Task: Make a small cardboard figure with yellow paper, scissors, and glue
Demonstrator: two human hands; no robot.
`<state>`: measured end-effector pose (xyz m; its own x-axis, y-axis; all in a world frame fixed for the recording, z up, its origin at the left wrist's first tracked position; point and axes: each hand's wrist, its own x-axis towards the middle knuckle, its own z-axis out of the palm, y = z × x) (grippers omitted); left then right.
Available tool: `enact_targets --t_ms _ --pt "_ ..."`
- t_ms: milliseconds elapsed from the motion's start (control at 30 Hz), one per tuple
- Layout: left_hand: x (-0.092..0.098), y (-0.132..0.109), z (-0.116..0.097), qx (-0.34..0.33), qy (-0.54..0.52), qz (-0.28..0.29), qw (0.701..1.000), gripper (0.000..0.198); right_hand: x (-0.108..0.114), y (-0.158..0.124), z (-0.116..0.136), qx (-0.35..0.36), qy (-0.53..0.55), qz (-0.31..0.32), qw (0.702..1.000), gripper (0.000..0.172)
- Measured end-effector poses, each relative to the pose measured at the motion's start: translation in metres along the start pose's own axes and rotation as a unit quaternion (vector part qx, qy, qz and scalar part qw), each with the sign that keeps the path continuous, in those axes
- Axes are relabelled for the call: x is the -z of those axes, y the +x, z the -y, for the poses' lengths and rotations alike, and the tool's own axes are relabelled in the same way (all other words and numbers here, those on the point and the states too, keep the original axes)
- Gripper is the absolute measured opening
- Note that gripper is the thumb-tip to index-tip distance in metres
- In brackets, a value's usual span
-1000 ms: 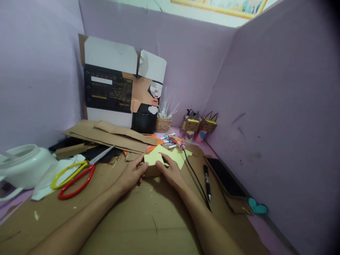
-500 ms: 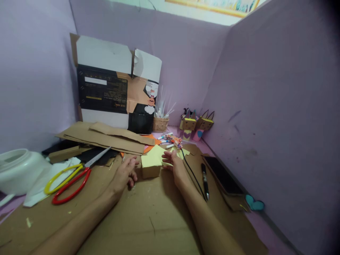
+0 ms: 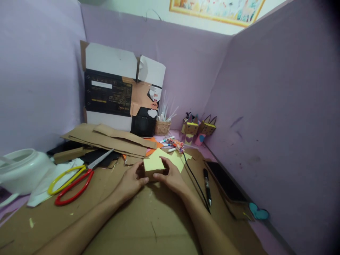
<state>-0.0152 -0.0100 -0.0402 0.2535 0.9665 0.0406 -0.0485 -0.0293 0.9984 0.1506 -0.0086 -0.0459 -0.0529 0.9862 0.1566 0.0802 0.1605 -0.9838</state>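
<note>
A small cardboard box (image 3: 154,164) with a yellow paper top sits on the brown cardboard sheet (image 3: 127,223). My left hand (image 3: 133,179) grips its left side, thumb along the front and fingers partly hidden behind. On the right side, my right hand (image 3: 170,174) holds it with the thumb on the front face and a finger at the top edge. Just behind the box lie pieces of yellow paper (image 3: 180,161).
Scissors (image 3: 75,186) with red and yellow handles lie left, near a white pot (image 3: 28,171). Cardboard strips (image 3: 111,140) are stacked behind. A pen (image 3: 207,187), a black cable (image 3: 193,177) and a phone (image 3: 225,181) lie right. Two cardboard figures (image 3: 191,128) stand at the back.
Both hands have moved inward from beside the box and closed on its two sides. The view has shifted slightly, so the surroundings appear lower and farther right.
</note>
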Motion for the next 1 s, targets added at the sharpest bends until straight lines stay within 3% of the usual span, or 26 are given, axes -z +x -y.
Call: enact_targets --t_ms 100,167,267,333,400,500,567,700,767,867,1000 --pt "0.001 -0.006 -0.001 0.001 0.145 -0.054 0.988 0.051 -0.001 0.003 -0.006 -0.008 -0.033 -0.104 0.994 0.056" --pt "0.0 -0.013 -0.003 -0.022 0.247 -0.062 0.967 0.039 0.0 0.005 -0.01 -0.007 -0.034 -0.13 0.991 0.043" --pt "-0.001 -0.025 -0.007 -0.088 0.328 0.008 0.94 0.024 0.001 0.008 -0.013 -0.015 0.014 -0.113 0.993 0.026" --pt "-0.002 -0.028 -0.01 -0.121 0.346 0.048 0.929 0.017 0.003 0.008 -0.01 -0.03 0.039 -0.109 0.993 0.025" --pt "0.0 -0.027 -0.01 -0.123 0.345 0.015 0.931 0.019 0.004 0.007 -0.004 -0.043 0.058 -0.125 0.99 0.031" --pt "0.007 -0.017 -0.005 -0.088 0.307 -0.139 0.938 0.021 0.005 0.001 0.008 -0.029 0.052 -0.14 0.988 0.042" --pt "0.012 -0.009 -0.001 -0.068 0.268 -0.183 0.943 0.027 0.002 -0.006 0.013 0.002 -0.02 -0.114 0.993 0.051" --pt "0.012 -0.005 0.002 -0.047 0.238 -0.093 0.966 0.044 -0.007 -0.016 0.01 0.041 -0.203 -0.065 0.976 0.092" --pt "0.008 -0.009 -0.001 -0.058 0.261 -0.063 0.962 0.042 -0.009 -0.016 0.007 0.042 -0.219 -0.067 0.973 0.093" --pt "0.004 -0.016 -0.006 -0.09 0.295 -0.049 0.95 0.034 -0.006 -0.012 0.005 0.023 -0.155 -0.045 0.987 0.091" --pt "0.006 -0.016 -0.004 -0.062 0.281 -0.078 0.954 0.036 0.0 -0.007 0.003 -0.007 -0.138 -0.002 0.99 0.089"
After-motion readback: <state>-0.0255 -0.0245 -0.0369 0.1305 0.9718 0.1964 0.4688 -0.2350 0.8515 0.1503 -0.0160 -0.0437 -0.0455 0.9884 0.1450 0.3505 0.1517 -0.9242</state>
